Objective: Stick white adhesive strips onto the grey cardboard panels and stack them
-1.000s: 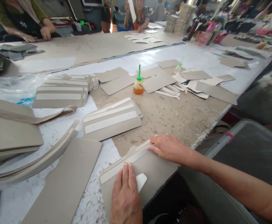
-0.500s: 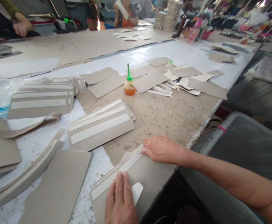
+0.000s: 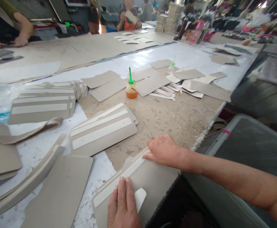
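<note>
A grey-beige panel (image 3: 163,173) lies at the table's near edge, with a long white strip (image 3: 105,193) along its upper side. My left hand (image 3: 124,202) rests on the panel with fingers stretched flat, their tips touching the strip. From under that hand, on its right, poke the ends of some short white strips (image 3: 140,197); whether the palm grips them is hidden. At the strip's far right end is my right hand (image 3: 164,150), its fingers curled and pinched on the strip against the panel edge.
Beyond my hands lie panels with white strips (image 3: 102,133) and a further fanned stack (image 3: 40,109). A green-tipped glue bottle (image 3: 131,88) stands mid-table. Curved strips (image 3: 41,171) and a bare panel (image 3: 60,190) are at left. A grey bin (image 3: 245,148) stands right. Co-workers sit across.
The view has shifted slightly. My right hand has barely moved along the strip's far end, and the left stays flat in place. Across the table, a person's hand holding a pale piece has lowered.
</note>
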The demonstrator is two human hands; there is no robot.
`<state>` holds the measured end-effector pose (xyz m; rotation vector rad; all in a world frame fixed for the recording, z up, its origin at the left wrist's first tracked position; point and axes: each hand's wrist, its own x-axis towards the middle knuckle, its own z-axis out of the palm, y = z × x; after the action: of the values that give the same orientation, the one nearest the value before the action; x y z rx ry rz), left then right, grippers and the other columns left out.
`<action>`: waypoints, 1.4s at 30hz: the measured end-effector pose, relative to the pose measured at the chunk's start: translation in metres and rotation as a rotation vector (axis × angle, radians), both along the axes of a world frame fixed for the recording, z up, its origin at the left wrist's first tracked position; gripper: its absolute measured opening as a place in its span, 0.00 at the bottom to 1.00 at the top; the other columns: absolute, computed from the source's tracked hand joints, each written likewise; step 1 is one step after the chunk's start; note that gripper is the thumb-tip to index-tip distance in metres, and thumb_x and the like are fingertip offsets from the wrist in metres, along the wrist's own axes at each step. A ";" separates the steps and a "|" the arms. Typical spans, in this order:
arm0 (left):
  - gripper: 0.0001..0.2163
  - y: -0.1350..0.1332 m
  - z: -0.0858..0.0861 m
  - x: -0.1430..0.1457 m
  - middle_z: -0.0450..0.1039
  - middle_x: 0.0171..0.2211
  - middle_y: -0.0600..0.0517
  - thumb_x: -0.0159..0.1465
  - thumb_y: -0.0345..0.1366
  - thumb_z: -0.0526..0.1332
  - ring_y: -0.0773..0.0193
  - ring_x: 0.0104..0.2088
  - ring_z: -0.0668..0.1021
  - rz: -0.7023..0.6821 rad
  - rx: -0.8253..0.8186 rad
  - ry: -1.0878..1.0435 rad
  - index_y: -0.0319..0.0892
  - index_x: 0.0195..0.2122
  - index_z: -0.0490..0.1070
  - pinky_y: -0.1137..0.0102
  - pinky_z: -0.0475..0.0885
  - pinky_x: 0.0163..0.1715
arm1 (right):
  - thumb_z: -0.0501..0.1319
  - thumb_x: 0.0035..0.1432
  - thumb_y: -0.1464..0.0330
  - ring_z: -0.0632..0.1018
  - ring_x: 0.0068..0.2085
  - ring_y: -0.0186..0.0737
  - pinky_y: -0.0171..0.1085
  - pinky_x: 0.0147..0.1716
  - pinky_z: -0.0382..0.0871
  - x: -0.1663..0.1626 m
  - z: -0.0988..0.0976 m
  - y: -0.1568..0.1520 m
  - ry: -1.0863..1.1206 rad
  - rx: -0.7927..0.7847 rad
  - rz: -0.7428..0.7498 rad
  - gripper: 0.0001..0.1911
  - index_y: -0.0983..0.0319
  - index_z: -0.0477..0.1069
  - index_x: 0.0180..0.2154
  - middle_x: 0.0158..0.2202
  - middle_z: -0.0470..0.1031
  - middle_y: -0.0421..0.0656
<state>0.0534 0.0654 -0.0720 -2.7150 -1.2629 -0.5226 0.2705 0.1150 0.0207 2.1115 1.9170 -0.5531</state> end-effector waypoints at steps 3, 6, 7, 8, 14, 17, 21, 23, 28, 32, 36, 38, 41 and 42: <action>0.37 -0.001 0.000 0.001 0.68 0.51 0.37 0.54 0.16 0.50 0.47 0.48 0.71 0.002 0.006 -0.002 0.35 0.64 0.38 0.56 0.71 0.44 | 0.51 0.58 0.52 0.77 0.40 0.54 0.45 0.37 0.66 0.008 -0.002 -0.003 0.010 -0.006 -0.034 0.25 0.66 0.74 0.38 0.34 0.77 0.54; 0.37 -0.001 -0.002 0.002 0.67 0.51 0.37 0.53 0.15 0.50 0.47 0.48 0.71 0.004 0.019 -0.010 0.35 0.64 0.39 0.56 0.71 0.44 | 0.47 0.62 0.56 0.76 0.42 0.52 0.45 0.40 0.65 0.017 -0.005 -0.008 0.084 -0.012 -0.027 0.22 0.64 0.72 0.40 0.36 0.77 0.52; 0.37 0.000 -0.002 0.002 0.67 0.51 0.37 0.53 0.15 0.49 0.47 0.48 0.71 0.003 0.027 -0.013 0.35 0.64 0.39 0.56 0.71 0.44 | 0.47 0.62 0.57 0.76 0.42 0.51 0.44 0.39 0.65 0.019 -0.005 -0.010 0.103 -0.014 -0.029 0.21 0.64 0.71 0.40 0.36 0.77 0.52; 0.37 0.000 -0.003 0.002 0.67 0.51 0.37 0.52 0.14 0.49 0.48 0.48 0.71 -0.002 0.036 -0.016 0.35 0.64 0.40 0.56 0.71 0.44 | 0.47 0.62 0.58 0.76 0.41 0.51 0.44 0.39 0.65 0.020 -0.006 -0.010 0.114 -0.015 -0.030 0.20 0.64 0.71 0.40 0.36 0.77 0.52; 0.36 0.003 -0.002 0.002 0.68 0.50 0.36 0.52 0.14 0.48 0.48 0.47 0.72 -0.030 0.067 -0.028 0.34 0.64 0.41 0.56 0.71 0.42 | 0.48 0.61 0.60 0.77 0.41 0.52 0.43 0.37 0.66 0.020 -0.008 -0.010 0.121 -0.001 -0.021 0.19 0.64 0.72 0.38 0.36 0.77 0.51; 0.36 0.004 -0.002 0.002 0.69 0.49 0.36 0.53 0.15 0.48 0.49 0.46 0.73 -0.023 0.087 -0.034 0.35 0.64 0.41 0.57 0.72 0.41 | 0.48 0.61 0.59 0.77 0.40 0.52 0.43 0.36 0.67 0.018 -0.012 -0.011 0.101 0.028 -0.025 0.20 0.64 0.72 0.39 0.36 0.77 0.52; 0.36 0.004 -0.006 0.001 0.70 0.49 0.38 0.55 0.16 0.47 0.51 0.47 0.73 -0.022 0.082 -0.037 0.39 0.64 0.38 0.58 0.72 0.42 | 0.48 0.60 0.54 0.76 0.41 0.52 0.43 0.38 0.66 0.024 -0.012 -0.012 0.044 0.017 -0.072 0.24 0.65 0.73 0.38 0.35 0.77 0.53; 0.36 0.004 -0.007 0.001 0.70 0.49 0.39 0.55 0.16 0.47 0.52 0.47 0.73 -0.023 0.070 -0.031 0.39 0.64 0.37 0.57 0.72 0.43 | 0.48 0.59 0.50 0.76 0.41 0.51 0.42 0.38 0.65 0.031 -0.009 -0.013 0.040 -0.006 -0.098 0.26 0.64 0.74 0.36 0.35 0.77 0.52; 0.35 0.005 -0.005 0.000 0.69 0.49 0.37 0.56 0.18 0.49 0.49 0.47 0.72 -0.036 0.068 -0.022 0.35 0.64 0.36 0.57 0.72 0.44 | 0.46 0.63 0.56 0.76 0.37 0.43 0.36 0.34 0.63 0.039 -0.004 -0.014 -0.027 0.113 -0.248 0.20 0.62 0.71 0.37 0.33 0.76 0.47; 0.33 0.009 0.002 -0.004 0.68 0.50 0.37 0.55 0.17 0.49 0.51 0.49 0.71 -0.124 0.095 0.046 0.31 0.63 0.42 0.62 0.73 0.43 | 0.47 0.64 0.60 0.73 0.41 0.42 0.35 0.39 0.62 0.022 -0.013 -0.005 0.032 0.393 -0.175 0.16 0.63 0.67 0.41 0.39 0.73 0.47; 0.25 0.004 0.011 -0.002 0.66 0.52 0.37 0.55 0.17 0.48 0.51 0.52 0.68 -0.106 0.070 0.075 0.28 0.57 0.56 0.63 0.71 0.47 | 0.47 0.64 0.56 0.65 0.49 0.47 0.41 0.48 0.58 -0.009 -0.029 0.015 0.164 0.614 0.129 0.24 0.67 0.63 0.50 0.47 0.67 0.53; 0.23 -0.001 0.013 0.002 0.65 0.53 0.37 0.56 0.17 0.48 0.50 0.54 0.67 -0.045 0.038 0.040 0.28 0.55 0.59 0.61 0.70 0.48 | 0.46 0.62 0.53 0.63 0.51 0.48 0.44 0.51 0.56 -0.026 -0.037 0.025 0.230 0.653 0.264 0.30 0.68 0.59 0.55 0.50 0.64 0.54; 0.23 -0.006 0.011 0.006 0.64 0.54 0.37 0.58 0.18 0.48 0.49 0.54 0.65 0.006 0.006 -0.009 0.29 0.55 0.58 0.59 0.70 0.49 | 0.48 0.60 0.50 0.58 0.55 0.50 0.46 0.53 0.51 -0.049 -0.049 0.034 0.290 0.615 0.443 0.33 0.64 0.54 0.59 0.54 0.60 0.53; 0.23 -0.008 0.010 0.006 0.64 0.54 0.37 0.58 0.19 0.48 0.49 0.54 0.65 0.011 -0.008 -0.019 0.29 0.56 0.58 0.58 0.69 0.49 | 0.49 0.60 0.51 0.57 0.56 0.49 0.46 0.54 0.50 -0.055 -0.052 0.035 0.296 0.588 0.491 0.32 0.62 0.54 0.60 0.55 0.59 0.52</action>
<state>0.0596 0.0578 -0.0617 -2.7146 -1.2864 -0.5439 0.2159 0.1504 -0.0313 1.7783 2.9337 -0.2138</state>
